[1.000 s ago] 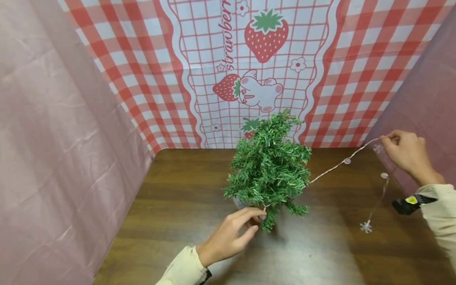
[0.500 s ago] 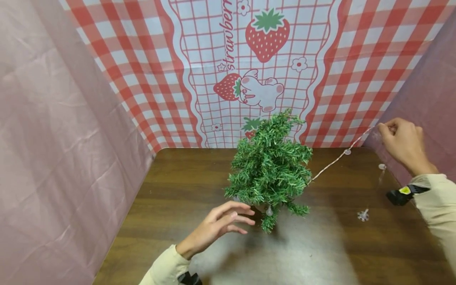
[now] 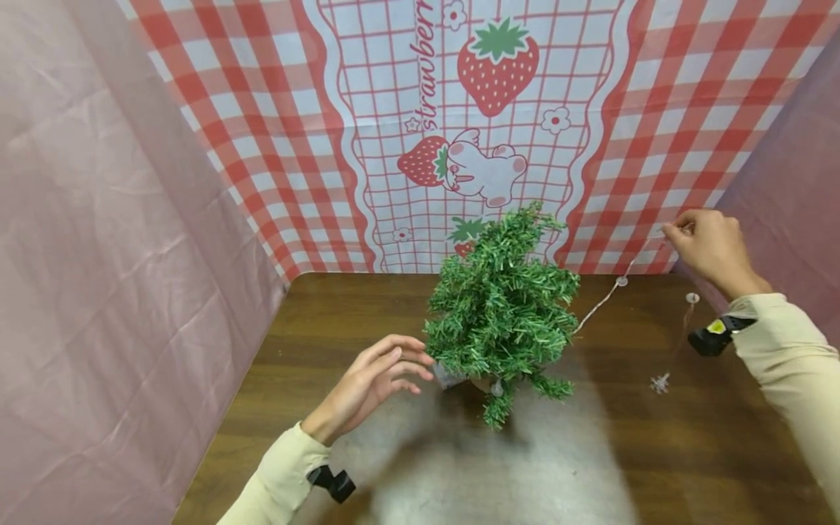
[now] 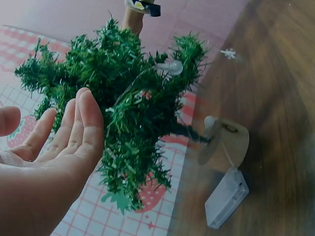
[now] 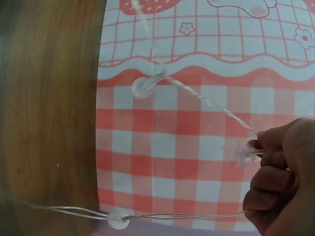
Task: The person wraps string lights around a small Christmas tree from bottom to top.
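Observation:
A small artificial Christmas tree (image 3: 502, 306) stands on the table, its round base (image 4: 231, 145) showing in the left wrist view. My right hand (image 3: 712, 248) pinches a thin string of lights (image 3: 597, 306) that runs from the tree's right side. From that hand a loose end dangles, with a clear disc and a snowflake ornament (image 3: 660, 383) low over the table. Another snowflake (image 5: 241, 153) sits right at the right fingertips. My left hand (image 3: 367, 383) is left of the tree, fingers spread and relaxed, holding nothing. A clear ornament (image 3: 496, 389) rests among the lower front branches.
A whitish battery box (image 4: 226, 197) lies beside the tree's base, wired to the string. Behind the table hangs a red-and-white strawberry cloth (image 3: 492, 131). Pink cloth (image 3: 131, 255) closes off the left side, and more hangs at the right.
My left hand has let go at the tree's lower branches and drawn back left, fingers opening. My right hand has risen and then moved left with the string, which now hangs slacker.

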Available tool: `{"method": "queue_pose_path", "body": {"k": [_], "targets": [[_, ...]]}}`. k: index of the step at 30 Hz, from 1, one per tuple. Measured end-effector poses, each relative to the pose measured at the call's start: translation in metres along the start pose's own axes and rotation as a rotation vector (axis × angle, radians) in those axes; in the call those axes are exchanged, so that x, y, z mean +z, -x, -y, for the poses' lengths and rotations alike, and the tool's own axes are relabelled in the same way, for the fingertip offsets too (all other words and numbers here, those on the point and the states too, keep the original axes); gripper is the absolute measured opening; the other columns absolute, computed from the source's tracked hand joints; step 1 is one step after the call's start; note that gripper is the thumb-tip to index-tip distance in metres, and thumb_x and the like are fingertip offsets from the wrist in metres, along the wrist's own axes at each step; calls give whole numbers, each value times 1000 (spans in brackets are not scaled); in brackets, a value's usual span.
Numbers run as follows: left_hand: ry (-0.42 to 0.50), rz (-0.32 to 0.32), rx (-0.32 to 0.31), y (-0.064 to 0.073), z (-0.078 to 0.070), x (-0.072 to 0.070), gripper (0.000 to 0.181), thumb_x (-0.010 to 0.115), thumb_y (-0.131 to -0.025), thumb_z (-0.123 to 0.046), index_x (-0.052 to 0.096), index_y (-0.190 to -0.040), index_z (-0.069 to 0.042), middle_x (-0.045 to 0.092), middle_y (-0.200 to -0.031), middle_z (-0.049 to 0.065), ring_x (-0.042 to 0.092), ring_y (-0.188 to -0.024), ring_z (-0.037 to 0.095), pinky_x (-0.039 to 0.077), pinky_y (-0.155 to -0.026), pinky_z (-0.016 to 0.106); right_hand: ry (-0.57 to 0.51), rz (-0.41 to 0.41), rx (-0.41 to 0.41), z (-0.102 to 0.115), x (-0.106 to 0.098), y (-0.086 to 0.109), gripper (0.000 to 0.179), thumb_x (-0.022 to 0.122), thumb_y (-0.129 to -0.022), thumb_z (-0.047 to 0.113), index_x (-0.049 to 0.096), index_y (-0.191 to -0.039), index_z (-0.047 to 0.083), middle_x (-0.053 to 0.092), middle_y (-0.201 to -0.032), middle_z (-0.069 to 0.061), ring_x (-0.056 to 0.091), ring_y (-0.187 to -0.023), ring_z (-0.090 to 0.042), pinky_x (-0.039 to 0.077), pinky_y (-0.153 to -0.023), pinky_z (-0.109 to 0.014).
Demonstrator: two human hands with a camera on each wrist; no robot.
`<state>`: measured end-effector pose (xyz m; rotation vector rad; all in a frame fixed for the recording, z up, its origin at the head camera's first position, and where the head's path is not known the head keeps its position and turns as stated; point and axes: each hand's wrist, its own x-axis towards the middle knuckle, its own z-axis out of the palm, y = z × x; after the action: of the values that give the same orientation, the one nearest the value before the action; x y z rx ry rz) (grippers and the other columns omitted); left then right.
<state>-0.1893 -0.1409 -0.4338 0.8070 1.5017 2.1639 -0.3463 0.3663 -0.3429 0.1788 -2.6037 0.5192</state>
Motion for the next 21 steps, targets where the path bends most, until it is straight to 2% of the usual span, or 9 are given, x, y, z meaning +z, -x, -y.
{"method": "queue_pose_path", "body": {"k": [3, 6, 10, 12, 14, 17, 21], "targets": [[-23, -24, -10, 0, -3, -5, 36, 25, -100, -16, 36, -127, 5, 41, -121, 33, 46, -107, 44, 45, -82, 47, -18, 31, -18, 6, 4, -5, 30, 54, -87, 26, 63, -89, -2, 60, -69, -20, 50, -57, -29, 33, -52, -37], [-57, -58, -16, 0, -8, -11, 36, 27, -99, -17, 36, -127, 4, 42, -119, 34, 49, -104, 42, 46, -80, 44, -56, 102, 4, 12, 5, -9, 32, 54, -88, 30, 59, -95, 0, 58, -67, -16, 49, -53, -23, 34, -51, -36], [-97, -98, -21, -2, -18, -20, 36, 31, -99, -19, 36, -129, 0, 41, -119, 35, 49, -102, 43, 47, -77, 41, -224, 233, 84, 22, 6, -15, 34, 51, -89, 32, 52, -102, 0, 62, -65, 2, 48, -46, -12, 37, -42, -30], [-112, -114, -18, -5, -24, -25, 36, 32, -98, -19, 36, -129, -1, 40, -119, 35, 50, -101, 42, 48, -76, 39, -347, 302, 113, 25, 5, -17, 30, 49, -91, 25, 49, -106, -1, 65, -70, 9, 52, -48, -10, 41, -39, -29], [-123, -129, -10, -10, -32, -30, 36, 34, -98, -20, 36, -129, 0, 40, -119, 35, 50, -100, 42, 48, -75, 38, -439, 357, 116, 25, 3, -18, 23, 47, -90, 12, 46, -109, -1, 66, -76, 13, 55, -52, -12, 45, -42, -29], [-144, -150, -2, -20, -45, -37, 37, 35, -98, -21, 36, -128, 1, 44, -118, 31, 51, -100, 41, 49, -75, 38, -516, 409, 81, 26, 1, -19, 25, 42, -88, -2, 42, -113, 0, 69, -86, 6, 62, -61, -19, 51, -49, -34], [-164, -183, 3, -42, -67, -46, 40, 38, -97, -23, 36, -127, 2, 49, -116, 25, 50, -101, 42, 49, -76, 38, -437, 390, -35, 32, 3, -20, 28, 38, -90, -2, 40, -118, 1, 67, -92, -16, 63, -59, -23, 52, -50, -35]]}}
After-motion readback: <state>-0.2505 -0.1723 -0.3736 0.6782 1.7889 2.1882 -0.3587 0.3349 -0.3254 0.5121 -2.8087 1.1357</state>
